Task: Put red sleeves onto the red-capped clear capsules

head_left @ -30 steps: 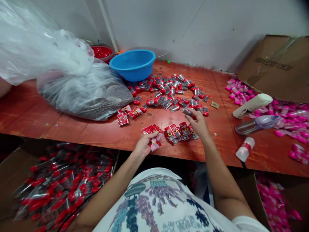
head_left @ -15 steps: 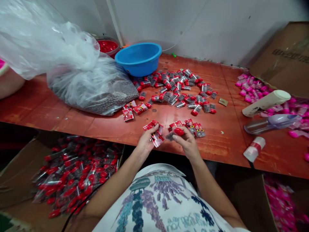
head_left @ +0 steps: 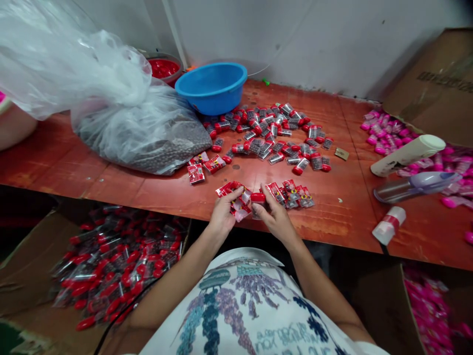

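My left hand [head_left: 222,213] is closed on several small red printed packets [head_left: 241,213], fanned out above the table edge. Close beside them, my right hand [head_left: 275,219] pinches a small red-capped clear bottle [head_left: 257,198], its cap facing away from me and its body partly behind my fingers. Just past my right hand lies a row of red printed packets [head_left: 291,191] with dark contents. A heap of red-capped bottles [head_left: 266,130] with dark contents spreads across the table behind. A few more red packets [head_left: 196,173] lie to the left, by the large bag.
On the reddish table [head_left: 343,197] stand a blue basin [head_left: 210,91] and a clear plastic bag of dark beads [head_left: 148,140]. To the right are pink items [head_left: 384,130], a pale tumbler [head_left: 408,155] and a clear bottle [head_left: 416,188]. A carton of red-capped bottles [head_left: 121,266] sits below left.
My right hand has taken a red-capped bottle from the heap, drawn it toward me and moved it left, close to the packets in my left hand. The bottle has turned cap outward.
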Demonstrator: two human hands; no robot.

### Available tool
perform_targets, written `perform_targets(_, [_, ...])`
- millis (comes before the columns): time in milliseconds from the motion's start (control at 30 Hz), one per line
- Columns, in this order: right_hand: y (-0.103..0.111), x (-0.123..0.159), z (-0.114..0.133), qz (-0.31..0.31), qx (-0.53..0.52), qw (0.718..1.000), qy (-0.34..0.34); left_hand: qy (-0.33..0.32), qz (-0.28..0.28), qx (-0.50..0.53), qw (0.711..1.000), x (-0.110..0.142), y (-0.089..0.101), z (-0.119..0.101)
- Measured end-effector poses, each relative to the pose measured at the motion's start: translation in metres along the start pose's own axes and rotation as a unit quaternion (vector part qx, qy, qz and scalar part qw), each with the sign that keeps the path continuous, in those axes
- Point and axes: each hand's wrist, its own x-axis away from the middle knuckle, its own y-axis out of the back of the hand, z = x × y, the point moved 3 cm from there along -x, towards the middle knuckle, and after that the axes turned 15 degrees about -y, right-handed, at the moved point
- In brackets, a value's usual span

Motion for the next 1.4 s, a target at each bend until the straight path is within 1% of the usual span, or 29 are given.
perform_targets(233, [-0.003,0.006,0.005,0.021,0.013,0.999,0.025,0.008,-0.019,-0.003,1.0,0.001,0.0,0.0])
perform_targets(433, [-0.005,0.001,0.002,0.006,0.009,1.0,0.016,0.018,0.001,0.001,1.0,0.002,-0.002,0.001])
perform_targets(600, [-0.003,0.003,0.006,0.017,0.017,0.999,0.027,0.015,-0.009,0.005,1.0,0.001,-0.001,-0.002])
perform_targets(733, [-0.002,0.003,0.004,0.004,0.018,1.0,0.018,0.024,0.0,-0.006,1.0,0.002,0.0,-0.001])
perform_targets(867, [0.001,0.001,0.002,-0.021,0.016,0.999,0.021,0.022,-0.002,-0.011,1.0,0.004,0.001,-0.001])
perform_targets(1167, [0.002,0.012,0.013,-0.003,0.037,0.998,0.058,0.036,-0.002,-0.017,0.999,0.002,0.003,0.0])
perform_targets(1233, [0.002,0.013,0.014,-0.013,0.042,0.997,0.056,0.032,-0.002,-0.016,0.999,0.003,0.002,0.0])
perform_targets(1400, [-0.001,0.009,0.01,-0.028,0.034,0.998,0.036,0.047,0.012,-0.01,0.999,0.007,0.0,0.001])
